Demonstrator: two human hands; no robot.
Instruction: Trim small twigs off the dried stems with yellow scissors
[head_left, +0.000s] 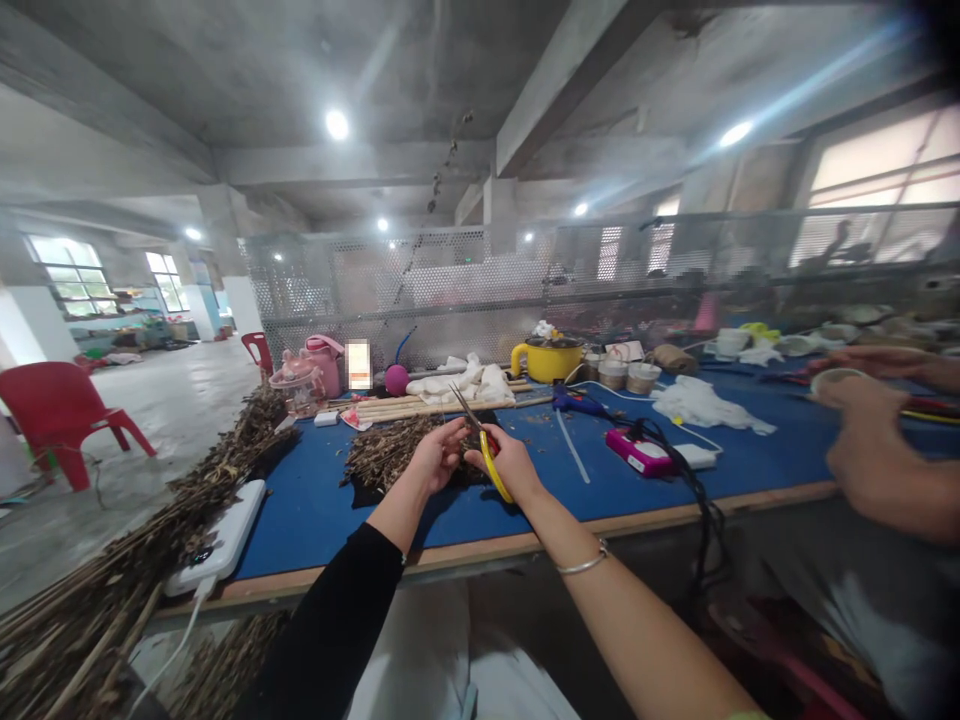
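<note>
My right hand (510, 462) is closed round the yellow handles of a pair of scissors (487, 455), whose blades point up and to the left. My left hand (436, 452) is pinched on something small right at the blades; I cannot make out what it is. Both hands hover over a heap of dry brown twigs (386, 450) lying on the blue table top (315, 500). A silver bangle (581, 565) circles my right wrist.
A long bundle of dried stalks (112, 590) and a white power bank (221, 535) lie at the table's left end. A pink glue gun (637, 452) with black cable, yellow pot (547, 358), white cloths and wooden sticks lie beyond. Another person's hands (877, 440) work at right. Red chair (56, 410) at left.
</note>
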